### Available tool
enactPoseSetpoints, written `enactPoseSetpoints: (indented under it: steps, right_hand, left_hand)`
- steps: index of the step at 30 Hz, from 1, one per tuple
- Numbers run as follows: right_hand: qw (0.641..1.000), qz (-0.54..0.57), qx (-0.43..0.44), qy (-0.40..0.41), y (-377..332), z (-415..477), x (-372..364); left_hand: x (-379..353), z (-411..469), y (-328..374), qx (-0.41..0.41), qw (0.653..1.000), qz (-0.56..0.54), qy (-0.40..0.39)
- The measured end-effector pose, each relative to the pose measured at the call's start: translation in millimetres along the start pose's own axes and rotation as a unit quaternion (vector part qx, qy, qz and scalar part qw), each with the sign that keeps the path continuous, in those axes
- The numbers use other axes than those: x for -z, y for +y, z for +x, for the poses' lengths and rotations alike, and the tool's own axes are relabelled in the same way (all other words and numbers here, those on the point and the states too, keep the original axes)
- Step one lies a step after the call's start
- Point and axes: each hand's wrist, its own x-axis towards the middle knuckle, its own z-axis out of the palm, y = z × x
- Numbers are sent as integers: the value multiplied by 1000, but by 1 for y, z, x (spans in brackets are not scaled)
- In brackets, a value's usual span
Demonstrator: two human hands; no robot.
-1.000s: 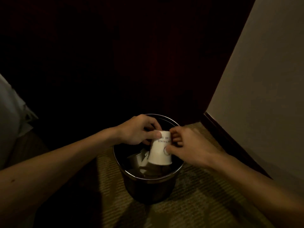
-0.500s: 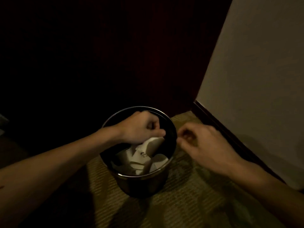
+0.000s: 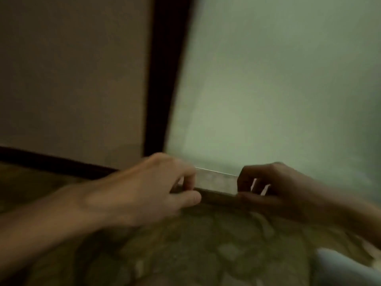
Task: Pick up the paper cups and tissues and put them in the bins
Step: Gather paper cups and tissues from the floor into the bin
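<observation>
Blurrily, left hand [image 3: 148, 188] and right hand [image 3: 276, 188] both curled above carpet [image 3: 206, 248], any hold impossible to tell

Dim and motion-smeared throughout, light perhaps from the pale panel [image 3: 278, 79]

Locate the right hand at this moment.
Head view, right of centre: the right hand sits low before the pale wall, above the carpet, facing the left hand.
</observation>
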Motion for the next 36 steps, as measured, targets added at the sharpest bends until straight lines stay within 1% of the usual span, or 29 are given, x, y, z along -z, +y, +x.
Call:
enactPoseSetpoints:
  steps: [4,8,10,13,18,21,23,25,27,29,32,33,36]
  right_hand:
    - [992,9,-116,43,110,-100,8]
    - [972,58,-208,91,212,-187,-24]
    - [957,76,-258,113,262,-227,-52]
    - [929,95,-330,136,331,-276,-97]
    - [890,151,-397,166,411,-316,-173]
    - [873,177,-424,166,439,-316,-218]
    - [855,189,-447,182,449,-311,-244]
    - [831,199,-475,211,457,-304,-264]
    - [794,234,-504,246,466,-295,-278]
    - [764,260,-526,269,474,-286,-286]
    - [742,275,-536,293,485,-272,-293]
    - [743,274,-535,295,487,-268,-294]
    - [768,225,-526,289,493,-258,-300]
  left_hand:
    - [-96,87,79,-62,987,15,-148]
    - [-185,157,158,-99,950,16,-294]
    - [-233,188,191,-110,936,15,-333]
    - [-309,226,230,-92,927,31,-362]
    - [-423,261,262,-29,933,52,-356]
    - [-483,262,267,42,936,45,-346]
    - [-513,254,269,95,937,30,-335]
    - [-535,246,269,152,943,-2,-295]
    - [-550,241,267,181,955,-36,-234]
    - [-558,238,264,179,965,-44,-186]
    - [-564,235,259,134,979,-12,-152]
    - [-565,235,258,124,981,-6,-147]
    - [-569,238,257,118,981,12,-154]
